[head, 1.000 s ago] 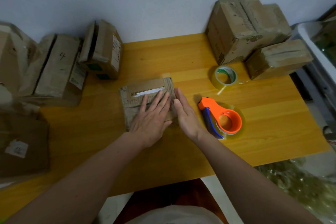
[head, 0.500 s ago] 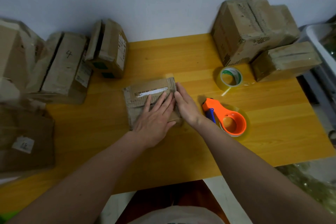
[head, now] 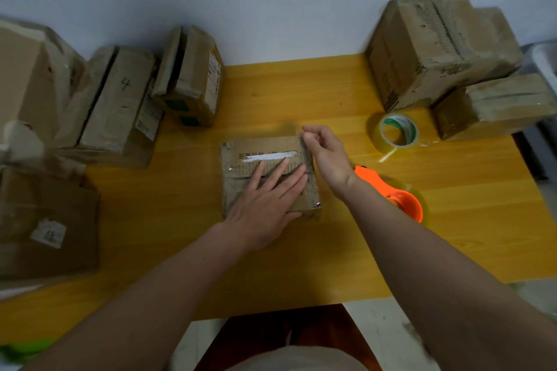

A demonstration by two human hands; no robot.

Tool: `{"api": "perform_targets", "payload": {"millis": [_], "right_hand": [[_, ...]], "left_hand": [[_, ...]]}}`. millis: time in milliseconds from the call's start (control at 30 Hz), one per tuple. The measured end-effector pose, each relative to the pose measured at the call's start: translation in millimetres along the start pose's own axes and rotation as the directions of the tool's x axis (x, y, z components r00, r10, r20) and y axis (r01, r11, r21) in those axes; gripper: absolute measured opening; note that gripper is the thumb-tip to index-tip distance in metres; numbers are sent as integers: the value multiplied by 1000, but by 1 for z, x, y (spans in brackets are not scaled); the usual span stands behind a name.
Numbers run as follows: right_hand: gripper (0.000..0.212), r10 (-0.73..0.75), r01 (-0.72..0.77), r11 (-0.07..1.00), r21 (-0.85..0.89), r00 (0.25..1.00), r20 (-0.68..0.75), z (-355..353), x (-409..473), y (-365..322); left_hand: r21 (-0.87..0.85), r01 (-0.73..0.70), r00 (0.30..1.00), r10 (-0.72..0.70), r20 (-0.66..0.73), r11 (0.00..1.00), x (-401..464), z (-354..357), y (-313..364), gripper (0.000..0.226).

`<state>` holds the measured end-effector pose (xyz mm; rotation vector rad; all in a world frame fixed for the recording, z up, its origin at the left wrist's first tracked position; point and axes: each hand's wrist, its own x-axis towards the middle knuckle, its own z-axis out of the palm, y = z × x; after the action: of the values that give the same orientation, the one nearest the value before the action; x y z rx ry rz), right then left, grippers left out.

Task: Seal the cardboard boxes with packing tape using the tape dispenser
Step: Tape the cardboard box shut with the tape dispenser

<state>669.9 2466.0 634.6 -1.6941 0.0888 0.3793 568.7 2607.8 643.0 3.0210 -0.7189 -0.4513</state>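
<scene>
A small cardboard box [head: 268, 173] is being kept in the middle of the frame, on the yellow wooden table [head: 301, 90]. It is being pressed down by the left hand [head: 265, 205], which is lying flat on its top with the fingers straight and spread, so nothing is being gripped by it. The right hand [head: 327, 155] is being held at the upper right corner of the box, with its fingers curled and the thumb and the forefinger brought together. It looks as if the end of a clear tape strip is being pinched there, but this cannot be told for sure.

The orange tape dispenser [head: 398, 197] is lying on the table just to the right of the box, and it is being partly hidden by the right forearm. It is not being touched by any hand. A loose roll of clear tape [head: 396, 132] is standing further up and to the right.

More boxes are being kept in a pile in the upper right of the frame [head: 437, 48] and in a group along the left side [head: 117, 105].
</scene>
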Motion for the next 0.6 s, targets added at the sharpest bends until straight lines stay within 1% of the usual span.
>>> {"api": "perform_targets", "payload": {"millis": [67, 133, 200, 233, 300, 367, 433, 500, 533, 567, 600], "right_hand": [[20, 45, -47, 997, 67, 999, 21, 0, 4, -1], [5, 97, -98, 990, 97, 995, 11, 3, 8, -5], [15, 166, -162, 981, 106, 985, -36, 8, 16, -10], [15, 212, -207, 974, 97, 976, -53, 12, 21, -11], [8, 312, -312, 950, 16, 949, -43, 18, 28, -19], [22, 415, -415, 910, 3, 909, -21, 20, 34, -22], [32, 501, -502, 863, 65, 865, 26, 17, 36, -23], [35, 570, -565, 811, 149, 822, 13, 14, 39, -20], [34, 589, -578, 794, 185, 808, -5, 13, 37, -20], [32, 570, -548, 808, 217, 820, -53, 12, 36, -15], [29, 491, -462, 861, 212, 864, -113, 11, 34, -9]], "left_hand": [[1, -4, 1000, 4, -7, 1000, 0, 1, -1, 70], [9, -10, 1000, 10, -15, 1000, 0, 1, -1, 70], [21, -24, 1000, 24, -16, 1000, 1, 2, -2, 70], [25, -30, 999, 31, -20, 999, 1, 3, -3, 70], [37, -45, 998, 46, -47, 998, 1, 7, -5, 69], [48, -53, 997, 55, -57, 997, 1, 11, -6, 68], [48, -51, 997, 54, -62, 998, 2, 13, -6, 69], [46, -46, 996, 50, -78, 998, 1, 13, -7, 69], [45, -44, 996, 47, -80, 998, 1, 13, -7, 69], [41, -41, 996, 44, -82, 998, 1, 13, -8, 68], [34, -39, 996, 42, -84, 999, 1, 14, -8, 68]]}}
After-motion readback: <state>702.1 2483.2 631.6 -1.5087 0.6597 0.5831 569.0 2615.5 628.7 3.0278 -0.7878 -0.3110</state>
